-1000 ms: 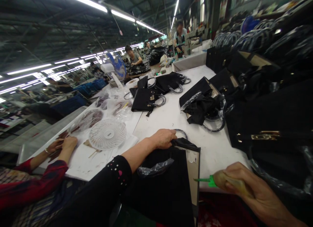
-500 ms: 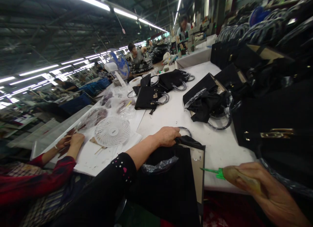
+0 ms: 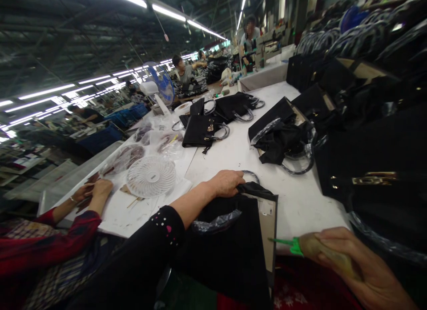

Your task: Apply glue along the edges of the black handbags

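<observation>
White table (image 3: 220, 161), bag (image 3: 230, 252) under left fingers (image 3: 239, 181)

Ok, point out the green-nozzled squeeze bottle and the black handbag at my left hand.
Green-nozzled squeeze bottle (image 3: 308, 245): head view, on its tan body.
Black handbag (image 3: 230, 250): head view, on its broad black panel.

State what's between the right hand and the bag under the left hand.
In the head view, a bottle with a green nozzle, pointing toward the bag.
</observation>
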Available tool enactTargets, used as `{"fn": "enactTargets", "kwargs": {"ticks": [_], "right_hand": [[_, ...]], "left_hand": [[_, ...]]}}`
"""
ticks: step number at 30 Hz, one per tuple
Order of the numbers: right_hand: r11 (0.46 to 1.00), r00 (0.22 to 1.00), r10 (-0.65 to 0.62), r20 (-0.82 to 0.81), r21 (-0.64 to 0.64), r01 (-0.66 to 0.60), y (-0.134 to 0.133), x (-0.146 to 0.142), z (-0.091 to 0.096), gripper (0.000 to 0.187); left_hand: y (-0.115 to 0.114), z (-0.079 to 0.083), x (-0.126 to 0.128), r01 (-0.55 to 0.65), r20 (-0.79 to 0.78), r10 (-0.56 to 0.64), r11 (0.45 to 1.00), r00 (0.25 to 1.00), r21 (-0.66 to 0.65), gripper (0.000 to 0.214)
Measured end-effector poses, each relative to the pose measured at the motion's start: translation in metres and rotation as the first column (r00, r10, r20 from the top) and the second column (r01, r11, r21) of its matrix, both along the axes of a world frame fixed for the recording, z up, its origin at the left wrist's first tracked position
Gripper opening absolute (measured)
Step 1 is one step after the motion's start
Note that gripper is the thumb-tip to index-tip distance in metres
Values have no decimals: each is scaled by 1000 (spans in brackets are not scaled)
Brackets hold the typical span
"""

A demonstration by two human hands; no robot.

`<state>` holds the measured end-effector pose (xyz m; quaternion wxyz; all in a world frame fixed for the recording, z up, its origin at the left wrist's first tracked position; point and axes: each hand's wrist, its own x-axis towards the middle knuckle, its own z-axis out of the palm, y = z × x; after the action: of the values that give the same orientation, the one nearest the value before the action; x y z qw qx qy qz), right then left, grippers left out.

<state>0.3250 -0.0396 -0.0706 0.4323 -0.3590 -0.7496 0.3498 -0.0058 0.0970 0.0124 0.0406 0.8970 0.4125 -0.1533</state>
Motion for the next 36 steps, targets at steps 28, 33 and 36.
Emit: {"fn": "enactTargets", "kwargs": {"ticks": [28, 33, 36], "right_hand": [[993, 999, -47, 27, 114, 44, -17, 6, -7, 11], [980, 982, 191, 1, -63, -190, -17, 2, -5, 12], [999, 999, 43, 7, -8, -43, -20, 6, -4, 9]], "left_hand": [[1, -5, -2, 1, 4, -1, 1000, 1000, 27, 19], [-1, -3, 0, -10, 0, 10, 1000, 1000, 29, 18], [2, -5, -2, -10, 13, 10, 1000, 1000, 22, 19]]}}
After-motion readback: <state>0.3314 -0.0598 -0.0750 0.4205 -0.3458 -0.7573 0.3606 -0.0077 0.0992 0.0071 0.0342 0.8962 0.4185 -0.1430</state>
